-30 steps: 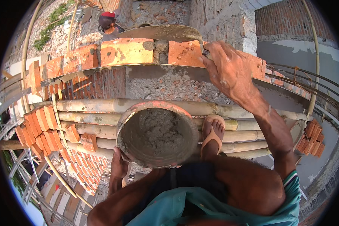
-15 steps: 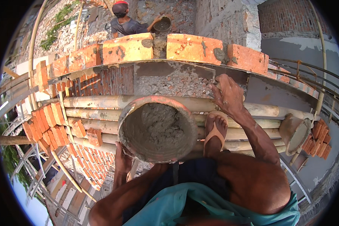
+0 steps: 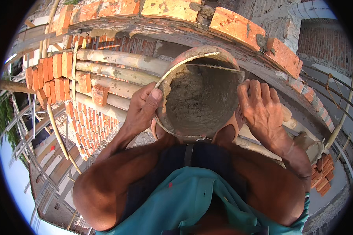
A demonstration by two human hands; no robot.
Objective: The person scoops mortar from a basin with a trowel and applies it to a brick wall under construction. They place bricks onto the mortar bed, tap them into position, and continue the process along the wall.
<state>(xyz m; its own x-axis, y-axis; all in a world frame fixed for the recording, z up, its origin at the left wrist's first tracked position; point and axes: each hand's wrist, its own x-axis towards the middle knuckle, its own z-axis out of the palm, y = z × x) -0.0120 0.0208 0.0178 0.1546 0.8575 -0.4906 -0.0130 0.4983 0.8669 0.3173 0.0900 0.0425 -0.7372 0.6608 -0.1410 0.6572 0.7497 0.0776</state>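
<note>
A round bucket point(image 3: 237, 64) of wet grey mortar point(image 3: 200, 98) is tilted between my hands, close above my lap. My left hand point(image 3: 144, 107) grips its left rim, with the thumb on top. At the right rim, my right hand point(image 3: 261, 103) has its fingers bent over the edge. A thin bar crosses the bucket's mouth near its far side; I cannot tell whether it is the handle. Both sandalled feet are partly hidden behind the bucket. Beyond it runs a curved course of orange bricks point(image 3: 170, 8) with mortar in some joints.
Bamboo poles point(image 3: 121, 58) form the platform beneath me. Stacked bricks point(image 3: 51, 76) stand at the left, with a loose brick point(image 3: 100, 95) beside them. At the right are another mortar-smeared container point(image 3: 308, 147) and a brick pile point(image 3: 322, 174). Upright bamboo poles flank both sides.
My right hand has come back from the wall to the bucket's right rim. My left hand has moved up its left side. The bucket is now tilted, and my view has turned and lowered.
</note>
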